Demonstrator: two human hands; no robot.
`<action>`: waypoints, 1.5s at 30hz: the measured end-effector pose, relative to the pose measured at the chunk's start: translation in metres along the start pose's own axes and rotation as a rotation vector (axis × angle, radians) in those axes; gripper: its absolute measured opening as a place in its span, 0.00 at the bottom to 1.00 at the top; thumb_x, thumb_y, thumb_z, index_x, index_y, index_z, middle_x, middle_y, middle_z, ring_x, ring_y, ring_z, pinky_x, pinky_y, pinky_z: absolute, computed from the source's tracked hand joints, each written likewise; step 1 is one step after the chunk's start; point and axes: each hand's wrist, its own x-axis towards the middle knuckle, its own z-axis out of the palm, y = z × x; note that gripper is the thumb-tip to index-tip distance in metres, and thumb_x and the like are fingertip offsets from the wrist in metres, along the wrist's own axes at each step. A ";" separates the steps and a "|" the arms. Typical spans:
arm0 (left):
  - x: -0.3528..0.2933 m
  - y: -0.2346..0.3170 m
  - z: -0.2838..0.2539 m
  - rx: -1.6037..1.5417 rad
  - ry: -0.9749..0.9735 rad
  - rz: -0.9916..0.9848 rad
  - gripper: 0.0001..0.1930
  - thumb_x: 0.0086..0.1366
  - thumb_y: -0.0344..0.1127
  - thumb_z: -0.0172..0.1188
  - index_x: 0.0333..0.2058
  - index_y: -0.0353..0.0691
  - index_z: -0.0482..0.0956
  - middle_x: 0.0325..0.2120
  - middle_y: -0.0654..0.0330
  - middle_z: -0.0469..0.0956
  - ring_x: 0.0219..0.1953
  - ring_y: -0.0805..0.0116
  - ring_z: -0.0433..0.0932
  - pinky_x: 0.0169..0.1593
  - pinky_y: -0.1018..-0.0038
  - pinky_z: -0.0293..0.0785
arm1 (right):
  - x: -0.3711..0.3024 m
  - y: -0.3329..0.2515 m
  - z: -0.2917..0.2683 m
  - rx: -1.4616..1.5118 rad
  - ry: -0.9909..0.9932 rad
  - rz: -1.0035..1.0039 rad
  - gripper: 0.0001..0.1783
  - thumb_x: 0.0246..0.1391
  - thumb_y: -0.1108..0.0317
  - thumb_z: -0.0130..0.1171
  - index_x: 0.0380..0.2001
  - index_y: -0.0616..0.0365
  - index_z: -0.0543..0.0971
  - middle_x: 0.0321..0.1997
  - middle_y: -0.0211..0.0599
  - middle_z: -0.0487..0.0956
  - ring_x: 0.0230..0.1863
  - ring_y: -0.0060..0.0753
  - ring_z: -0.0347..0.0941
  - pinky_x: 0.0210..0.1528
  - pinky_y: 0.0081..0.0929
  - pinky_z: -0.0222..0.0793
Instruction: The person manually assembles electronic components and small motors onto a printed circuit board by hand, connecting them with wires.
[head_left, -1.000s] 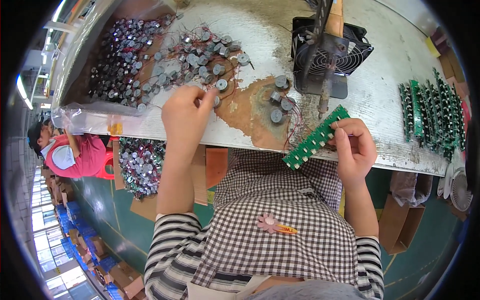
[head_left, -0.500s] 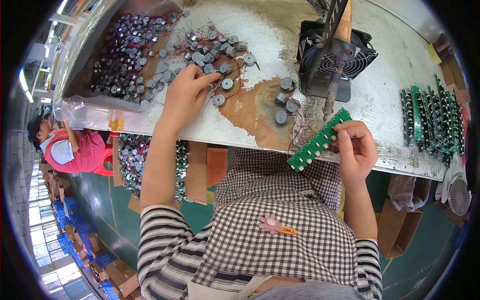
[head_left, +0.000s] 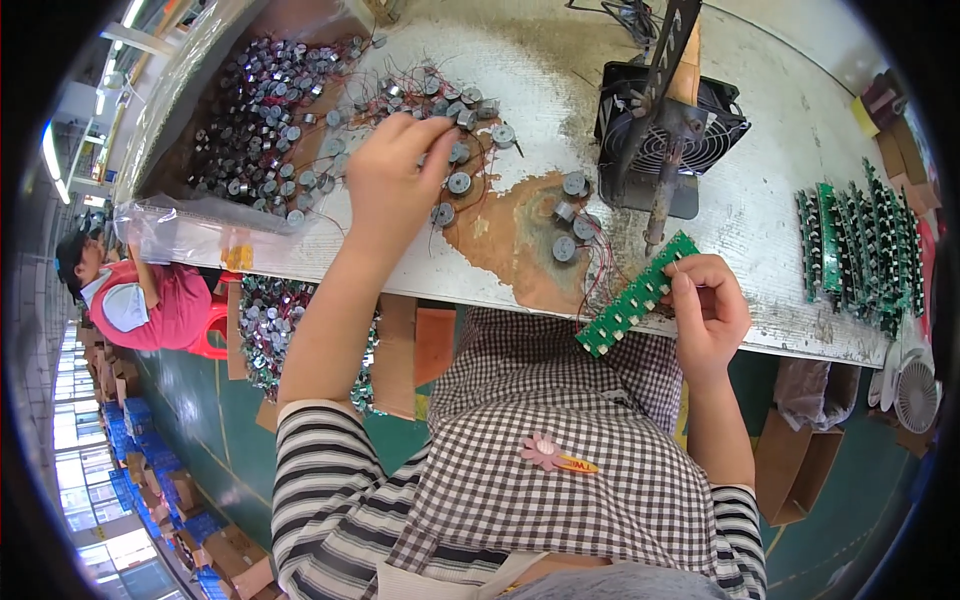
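My left hand (head_left: 398, 172) reaches over a loose pile of small round metal motors (head_left: 432, 105) with thin red and dark wires. Thumb and forefinger come together at the pile's near edge; what is between them, if anything, is too small to make out. My right hand (head_left: 712, 305) pinches a long green circuit board (head_left: 636, 302) with a row of small white parts, tilted over the table's front edge. Beside the board's left edge a few more motors (head_left: 564, 248) lie on a worn brown patch, their red wires trailing toward it.
A plastic-lined box (head_left: 170, 215) full of motors stands at the left. A black fan (head_left: 722, 120) sits behind a metal stand with a downward rod (head_left: 661, 205). Green boards (head_left: 860, 250) stand in rows at the right. Another person (head_left: 140, 300) sits at far left.
My left hand has moved slightly right and up over the motors, its thumb and forefinger drawing together. The board in my right hand has shifted slightly down in the picture.
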 end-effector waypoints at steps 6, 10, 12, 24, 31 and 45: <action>0.045 -0.014 0.036 0.592 -0.338 0.180 0.13 0.54 0.26 0.52 0.38 0.44 0.79 0.20 0.58 0.76 0.23 0.57 0.77 0.24 0.64 0.72 | 0.001 -0.002 0.001 -0.006 0.004 0.002 0.04 0.54 0.84 0.53 0.27 0.66 0.71 0.34 0.38 0.75 0.26 0.15 0.67 0.26 0.11 0.62; 0.051 -0.023 0.041 0.683 -0.433 0.132 0.03 0.53 0.27 0.53 0.27 0.40 0.74 0.20 0.55 0.77 0.26 0.53 0.79 0.27 0.60 0.73 | -0.001 0.002 0.001 0.007 0.016 -0.010 0.04 0.54 0.83 0.53 0.27 0.66 0.71 0.34 0.38 0.76 0.25 0.15 0.66 0.26 0.12 0.62; 0.048 -0.020 0.035 0.527 -0.156 0.125 0.04 0.56 0.28 0.55 0.30 0.39 0.78 0.24 0.54 0.79 0.28 0.55 0.80 0.31 0.64 0.75 | 0.000 0.004 0.000 0.014 0.018 -0.021 0.04 0.54 0.83 0.53 0.27 0.66 0.71 0.33 0.38 0.76 0.25 0.16 0.66 0.26 0.13 0.62; -0.006 0.072 -0.004 -0.951 0.068 -0.445 0.15 0.66 0.26 0.50 0.50 0.30 0.66 0.33 0.55 0.79 0.29 0.75 0.75 0.34 0.81 0.70 | 0.006 -0.005 -0.006 -0.200 -0.088 -0.145 0.04 0.47 0.81 0.61 0.26 0.64 0.76 0.37 0.40 0.75 0.28 0.23 0.69 0.28 0.17 0.64; -0.054 0.114 0.011 -1.365 -0.425 -0.981 0.08 0.64 0.31 0.56 0.39 0.33 0.74 0.21 0.66 0.75 0.21 0.84 0.67 0.25 0.87 0.62 | 0.004 0.002 -0.003 0.021 -0.132 -0.140 0.07 0.49 0.76 0.60 0.26 0.63 0.71 0.41 0.46 0.75 0.28 0.22 0.68 0.29 0.15 0.66; -0.060 0.131 0.039 -0.843 -0.274 -0.362 0.04 0.61 0.27 0.60 0.32 0.33 0.76 0.33 0.62 0.75 0.28 0.81 0.71 0.30 0.84 0.68 | 0.007 -0.012 -0.001 -0.179 -0.157 -0.266 0.07 0.43 0.83 0.61 0.26 0.63 0.75 0.38 0.43 0.75 0.27 0.24 0.73 0.26 0.18 0.69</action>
